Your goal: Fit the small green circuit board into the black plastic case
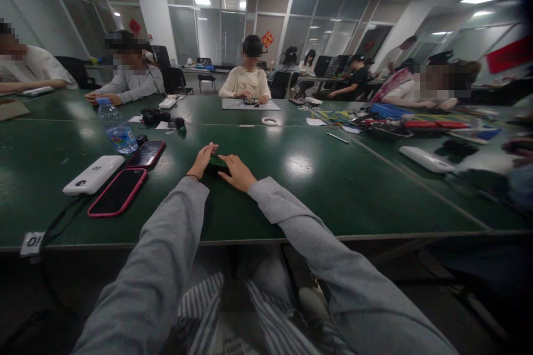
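A small dark green flat object [216, 162] lies on the green table [316, 188] straight ahead of me. My left hand [202, 160] rests on its left side, fingers laid over the edge. My right hand [237, 172] lies on its right side, fingers stretched toward the left hand. Both hands touch the object, and most of it is hidden beneath them. Both arms wear grey sleeves, and a thin red band circles my left wrist.
To the left lie a pink-cased phone [117, 192], a white power bank [94, 175], a second phone [146, 153] and a water bottle [116, 126]. Black parts [160, 117] and a tape ring [269, 121] lie farther off. Several people sit around the table; tools clutter the right [391, 122].
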Demonstrator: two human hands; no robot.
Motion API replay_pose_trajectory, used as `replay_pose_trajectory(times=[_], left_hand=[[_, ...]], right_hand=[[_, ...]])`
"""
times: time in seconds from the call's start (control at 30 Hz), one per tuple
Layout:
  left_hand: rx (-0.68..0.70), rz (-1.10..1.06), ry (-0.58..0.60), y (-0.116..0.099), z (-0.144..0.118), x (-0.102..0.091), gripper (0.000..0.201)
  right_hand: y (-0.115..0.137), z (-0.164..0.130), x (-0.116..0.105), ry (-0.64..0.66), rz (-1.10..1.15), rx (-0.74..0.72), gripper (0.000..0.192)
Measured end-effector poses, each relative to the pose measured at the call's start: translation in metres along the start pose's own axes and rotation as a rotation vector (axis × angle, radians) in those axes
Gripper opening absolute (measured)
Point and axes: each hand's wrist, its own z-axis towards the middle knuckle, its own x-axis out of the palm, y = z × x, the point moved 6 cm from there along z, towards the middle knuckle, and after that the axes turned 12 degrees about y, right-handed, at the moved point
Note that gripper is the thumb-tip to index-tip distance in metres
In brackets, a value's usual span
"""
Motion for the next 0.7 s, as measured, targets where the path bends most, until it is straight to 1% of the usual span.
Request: replay_pose_trajectory(times=[0.03,0.1,0.17,0.27,0.33,0.4,0.5,0.57,0.6,0.63,0.67,0.7], left_hand=[[-0.01,-0.043,0.02,0.0,0.0,0.001,0.042],[-0.043,-0.129,0.051,0.0,-0.002,0.001,0.046],[-0.073,-0.189,0.071,-0.001,-0.004,0.002,0.048],[-0.103,-0.218,0.084,-0.002,-0.007,0.002,0.046],[-0.125,-0.212,0.073,-0.002,-0.007,0.001,0.043],[-0.133,-0.203,0.045,-0.002,-0.007,-0.001,0.039],[-0.122,-0.193,-0.04,-0.002,-0.008,-0.008,0.031],[-0.116,-0.17,-0.088,-0.003,-0.011,-0.011,0.029],[-0.112,-0.163,-0.081,-0.005,-0.012,-0.01,0.03],[-0.115,-0.169,-0.043,-0.007,-0.014,-0.007,0.031],[-0.129,-0.185,0.03,-0.008,-0.016,0.0,0.033],[-0.158,-0.209,0.131,-0.009,-0.018,0.009,0.034]], right_hand=[[0.004,0.001,0.002,-0.002,0.011,0.001,0.055],[0.004,0.0,0.003,-0.009,0.024,0.04,0.058],[-0.005,-0.002,0.001,-0.037,0.025,0.112,0.062],[-0.024,-0.007,-0.005,-0.153,0.017,0.275,0.064],[-0.04,-0.012,-0.01,-0.252,0.04,0.415,0.059],[-0.058,-0.019,-0.012,-0.319,0.104,0.553,0.053],[-0.081,-0.025,-0.008,-0.335,0.245,0.69,0.041],[-0.087,-0.025,-0.005,-0.327,0.326,0.701,0.035],[-0.087,-0.023,-0.004,-0.324,0.36,0.683,0.033],[-0.085,-0.021,-0.003,-0.318,0.396,0.654,0.032],[-0.083,-0.019,-0.002,-0.306,0.433,0.62,0.03],[-0.079,-0.016,-0.002,-0.286,0.472,0.583,0.028]])
